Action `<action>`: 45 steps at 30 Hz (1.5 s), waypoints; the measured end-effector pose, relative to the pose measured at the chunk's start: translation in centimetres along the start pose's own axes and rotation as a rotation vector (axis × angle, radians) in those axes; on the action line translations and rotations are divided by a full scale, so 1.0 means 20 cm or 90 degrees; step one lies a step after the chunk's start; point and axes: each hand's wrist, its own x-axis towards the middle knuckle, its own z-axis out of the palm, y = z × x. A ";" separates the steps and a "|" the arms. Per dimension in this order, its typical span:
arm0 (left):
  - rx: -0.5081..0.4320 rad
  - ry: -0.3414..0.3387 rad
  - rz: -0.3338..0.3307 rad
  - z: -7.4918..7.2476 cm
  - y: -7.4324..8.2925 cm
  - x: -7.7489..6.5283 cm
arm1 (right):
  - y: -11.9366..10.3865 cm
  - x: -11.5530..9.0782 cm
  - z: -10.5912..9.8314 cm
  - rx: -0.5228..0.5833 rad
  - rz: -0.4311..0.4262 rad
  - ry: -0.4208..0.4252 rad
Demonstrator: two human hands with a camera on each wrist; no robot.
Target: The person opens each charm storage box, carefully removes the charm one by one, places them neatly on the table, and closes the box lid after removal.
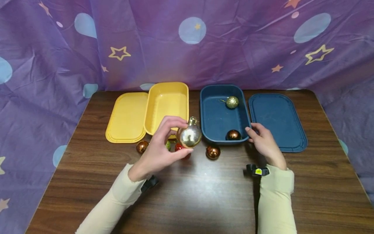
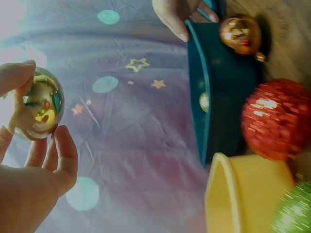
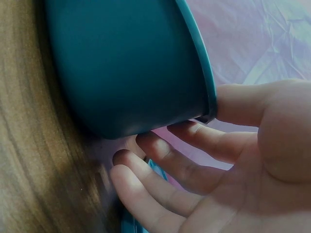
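Note:
A shiny gold Christmas ball (image 1: 190,135) is pinched between the thumb and fingers of my left hand (image 1: 159,148), above the table in front of the yellow box. In the left wrist view the same gold ball (image 2: 43,104) shows its mirror-like side. My right hand (image 1: 264,141) grips the near right corner of the blue box (image 1: 217,122), thumb at the rim and fingers along the outer wall, as the right wrist view shows. Inside that box lie a glittery gold ball (image 1: 232,102) and a shiny copper ball (image 1: 233,135).
Left of the blue box stands a yellow box (image 1: 168,109). A yellow lid (image 1: 127,117) and a blue lid (image 1: 277,122) lie at the outer sides. Near the front are copper balls (image 1: 213,152), (image 1: 142,147), a red glitter ball (image 2: 277,119) and a green ball (image 2: 294,211).

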 end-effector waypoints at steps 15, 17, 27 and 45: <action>0.109 -0.060 -0.087 -0.19 -0.14 -0.39 | 0.00 0.01 0.00 0.013 -0.017 0.008; 0.131 -0.079 -0.096 -0.20 -0.17 -0.44 | 0.00 0.01 0.00 0.012 -0.017 0.006; 0.196 -0.105 -0.138 -0.20 -0.24 -0.58 | 0.00 0.01 0.00 0.003 -0.017 0.006; 0.274 -0.175 -0.265 -0.13 -0.29 -0.62 | 0.01 0.01 0.00 0.013 -0.012 0.001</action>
